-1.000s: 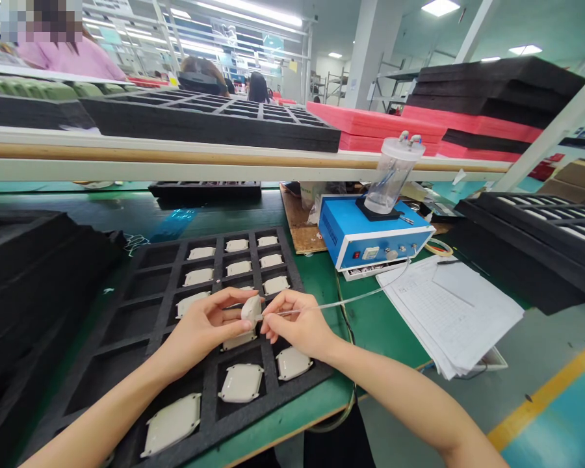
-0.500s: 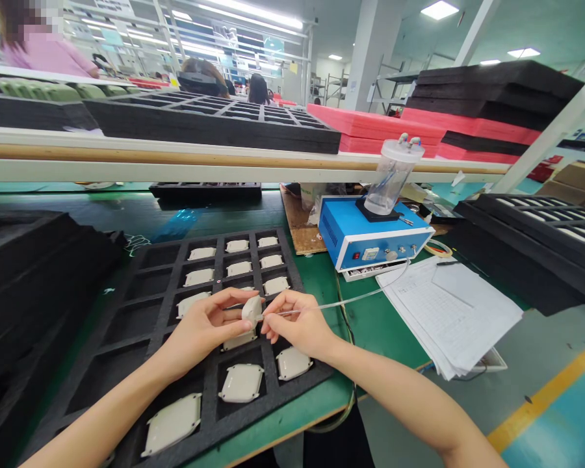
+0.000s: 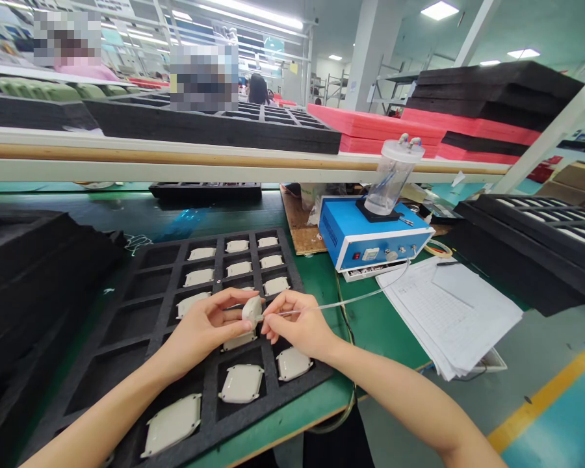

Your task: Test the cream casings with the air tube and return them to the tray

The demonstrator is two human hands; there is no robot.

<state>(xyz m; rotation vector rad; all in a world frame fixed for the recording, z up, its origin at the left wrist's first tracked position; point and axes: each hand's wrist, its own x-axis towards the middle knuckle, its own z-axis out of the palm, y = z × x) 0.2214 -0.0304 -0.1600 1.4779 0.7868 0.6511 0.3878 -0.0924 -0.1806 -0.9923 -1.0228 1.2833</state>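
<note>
My left hand (image 3: 219, 317) is closed on a small cream plastic casing (image 3: 251, 311), held on edge between thumb and fingers. My right hand (image 3: 295, 318) pinches the end of a thin clear tube (image 3: 355, 299), its tip against or very near the casing's right side; I cannot tell if they touch. The tube runs back to a blue box-shaped machine (image 3: 377, 231) with a clear cylinder (image 3: 392, 175) on top. Below both hands lies a black foam tray (image 3: 205, 416). Similar cream casings (image 3: 242, 382) rest in several of its compartments, while the left column shows bare foam.
Stacked black foam trays (image 3: 34, 292) stand at the left. Papers (image 3: 453, 312) with a pen lie right of the machine, beside more trays (image 3: 541, 240) holding pale parts. A shelf (image 3: 253, 169) crosses above the bench, carrying trays and red foam sheets (image 3: 375, 127). People sit beyond it.
Both my hands, the casing and the tube stay practically where they were. In the background, people beyond the shelf have shifted position.
</note>
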